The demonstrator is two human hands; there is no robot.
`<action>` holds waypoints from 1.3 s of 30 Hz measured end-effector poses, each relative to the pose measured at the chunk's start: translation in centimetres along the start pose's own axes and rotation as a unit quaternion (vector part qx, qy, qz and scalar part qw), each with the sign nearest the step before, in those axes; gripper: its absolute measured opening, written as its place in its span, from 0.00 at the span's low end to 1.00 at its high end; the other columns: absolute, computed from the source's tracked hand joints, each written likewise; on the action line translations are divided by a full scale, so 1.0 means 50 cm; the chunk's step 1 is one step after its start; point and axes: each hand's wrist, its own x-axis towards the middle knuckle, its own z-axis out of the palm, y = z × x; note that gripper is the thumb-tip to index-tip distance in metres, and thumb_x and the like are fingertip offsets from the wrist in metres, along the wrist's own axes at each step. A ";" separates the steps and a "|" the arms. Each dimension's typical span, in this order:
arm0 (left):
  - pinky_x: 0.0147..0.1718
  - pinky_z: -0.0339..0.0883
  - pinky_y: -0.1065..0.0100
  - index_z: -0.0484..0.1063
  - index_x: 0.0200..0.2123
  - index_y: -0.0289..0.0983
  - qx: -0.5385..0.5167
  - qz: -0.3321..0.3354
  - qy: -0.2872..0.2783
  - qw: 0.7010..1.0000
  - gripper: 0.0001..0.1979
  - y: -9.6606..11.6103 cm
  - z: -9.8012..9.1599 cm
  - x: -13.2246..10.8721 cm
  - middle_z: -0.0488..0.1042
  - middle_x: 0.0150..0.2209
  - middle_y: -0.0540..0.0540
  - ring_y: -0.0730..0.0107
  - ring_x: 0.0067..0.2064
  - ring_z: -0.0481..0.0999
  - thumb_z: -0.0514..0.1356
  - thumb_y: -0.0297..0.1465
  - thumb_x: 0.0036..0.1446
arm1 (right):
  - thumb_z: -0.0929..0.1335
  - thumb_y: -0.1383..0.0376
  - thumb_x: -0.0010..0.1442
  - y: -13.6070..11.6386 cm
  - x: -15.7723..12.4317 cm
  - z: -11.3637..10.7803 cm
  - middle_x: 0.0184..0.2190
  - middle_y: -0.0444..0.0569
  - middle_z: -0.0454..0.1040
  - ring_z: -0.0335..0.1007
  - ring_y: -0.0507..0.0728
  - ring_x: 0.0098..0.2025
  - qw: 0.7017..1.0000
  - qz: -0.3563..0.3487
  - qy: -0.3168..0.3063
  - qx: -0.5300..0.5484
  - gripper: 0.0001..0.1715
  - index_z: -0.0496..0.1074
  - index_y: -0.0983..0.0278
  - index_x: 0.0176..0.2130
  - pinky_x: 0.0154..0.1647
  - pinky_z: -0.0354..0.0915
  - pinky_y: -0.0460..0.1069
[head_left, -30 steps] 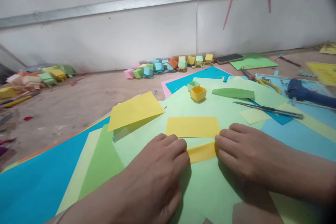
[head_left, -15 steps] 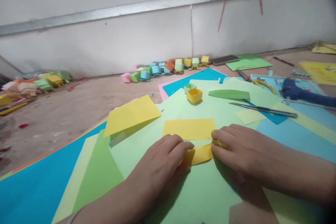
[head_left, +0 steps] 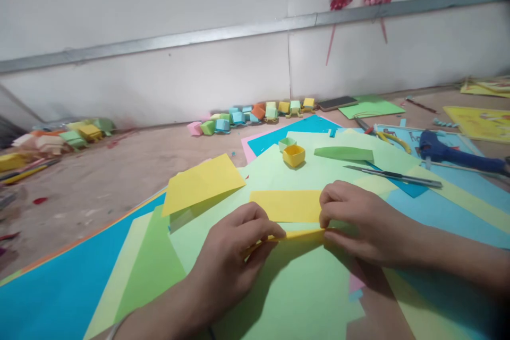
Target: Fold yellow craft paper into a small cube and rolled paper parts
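Observation:
A narrow yellow paper strip (head_left: 305,235) is stretched between my two hands, seen nearly edge-on above a pale green sheet (head_left: 295,297). My left hand (head_left: 239,247) pinches its left end between thumb and fingers. At the other end, my right hand (head_left: 354,220) grips the strip the same way. Just beyond lies a flat yellow paper rectangle (head_left: 285,205), its right edge by my right fingers. Farther off stand a small yellow paper box (head_left: 294,155) and a light green one (head_left: 287,143) behind it.
A folded yellow sheet (head_left: 203,183) lies at left. On the right are a craft knife (head_left: 394,175), a curved green strip (head_left: 343,153), yellow-handled pliers (head_left: 394,141) and a blue glue gun (head_left: 458,151). Several folded paper figures (head_left: 238,118) line the wall beside a phone (head_left: 338,102).
The strip has turned from showing its broad face to nearly edge-on. Both hands have shifted their hold along with it. The whole view has tilted up slightly.

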 end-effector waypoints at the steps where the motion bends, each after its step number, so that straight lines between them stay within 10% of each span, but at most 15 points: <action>1: 0.22 0.62 0.78 0.75 0.34 0.37 0.007 0.013 0.013 1.000 0.09 -0.001 0.002 0.000 0.69 0.28 0.50 0.77 0.26 0.70 0.57 0.19 0.58 | 0.66 0.73 0.56 -0.003 0.001 0.000 0.31 0.47 0.69 0.62 0.54 0.33 1.000 -0.008 0.012 0.002 0.07 0.67 0.63 0.28 0.32 0.57 0.49; 6: 0.25 0.66 0.73 0.74 0.37 0.36 0.072 0.040 0.043 0.996 0.10 -0.013 0.012 0.001 0.70 0.29 0.48 0.72 0.29 0.71 0.55 0.19 0.59 | 0.63 0.77 0.59 -0.011 0.005 -0.008 0.33 0.51 0.73 0.65 0.56 0.36 0.980 -0.108 0.141 -0.095 0.11 0.67 0.64 0.29 0.35 0.62 0.52; 13: 0.37 0.72 0.59 0.71 0.49 0.37 0.134 -0.005 0.032 0.990 0.19 -0.025 -0.001 0.001 0.72 0.42 0.39 0.59 0.42 0.73 0.55 0.22 0.54 | 0.53 0.68 0.69 0.002 0.024 -0.010 0.40 0.52 0.76 0.69 0.57 0.44 0.852 -0.399 0.175 -0.290 0.27 0.74 0.62 0.28 0.40 0.62 0.56; 18: 0.45 0.70 0.55 0.67 0.57 0.40 0.068 -0.078 -0.061 0.993 0.30 -0.038 -0.009 -0.002 0.77 0.42 0.42 0.57 0.43 0.75 0.67 0.40 0.52 | 0.61 0.73 0.60 0.022 0.034 0.026 0.39 0.46 0.78 0.69 0.54 0.43 0.860 -0.367 0.208 -0.288 0.16 0.71 0.59 0.25 0.40 0.63 0.55; 23: 0.39 0.69 0.64 0.76 0.47 0.37 -0.040 -0.202 -0.066 0.976 0.16 -0.021 -0.030 0.041 0.77 0.37 0.44 0.64 0.38 0.75 0.53 0.37 0.64 | 0.63 0.74 0.59 0.035 0.035 0.027 0.38 0.47 0.78 0.69 0.54 0.41 0.863 -0.358 0.219 -0.280 0.13 0.73 0.61 0.28 0.39 0.62 0.54; 28: 0.21 0.51 0.72 0.77 0.33 0.36 -0.085 -0.315 -0.319 0.890 0.19 -0.017 -0.072 0.132 0.65 0.22 0.53 0.73 0.23 0.59 0.55 0.44 0.59 | 0.64 0.75 0.59 0.028 0.038 0.007 0.36 0.44 0.79 0.69 0.53 0.40 0.858 -0.352 0.211 -0.309 0.13 0.72 0.61 0.28 0.39 0.62 0.53; 31: 0.22 0.51 0.73 0.75 0.30 0.36 -0.087 -0.287 -0.366 0.881 0.15 -0.041 -0.061 0.166 0.63 0.22 0.54 0.74 0.24 0.60 0.60 0.43 0.55 | 0.63 0.75 0.60 0.034 0.040 0.006 0.36 0.45 0.78 0.69 0.53 0.40 0.854 -0.345 0.205 -0.330 0.13 0.72 0.62 0.28 0.40 0.62 0.52; 36: 0.28 0.59 0.71 0.76 0.29 0.35 0.055 -0.141 -0.105 0.983 0.09 -0.093 0.019 0.152 0.73 0.26 0.50 0.71 0.29 0.68 0.59 0.33 0.58 | 0.62 0.78 0.56 0.077 0.054 0.011 0.41 0.50 0.75 0.68 0.57 0.43 0.916 -0.188 0.260 -0.242 0.15 0.69 0.61 0.39 0.42 0.64 0.55; 39: 0.32 0.59 0.66 0.76 0.31 0.34 0.104 -0.099 -0.049 0.988 0.11 -0.112 0.051 0.133 0.76 0.30 0.44 0.64 0.33 0.70 0.54 0.29 0.61 | 0.60 0.78 0.47 0.105 0.060 0.010 0.43 0.53 0.71 0.67 0.61 0.47 0.957 -0.022 0.284 -0.059 0.24 0.67 0.62 0.43 0.44 0.66 0.57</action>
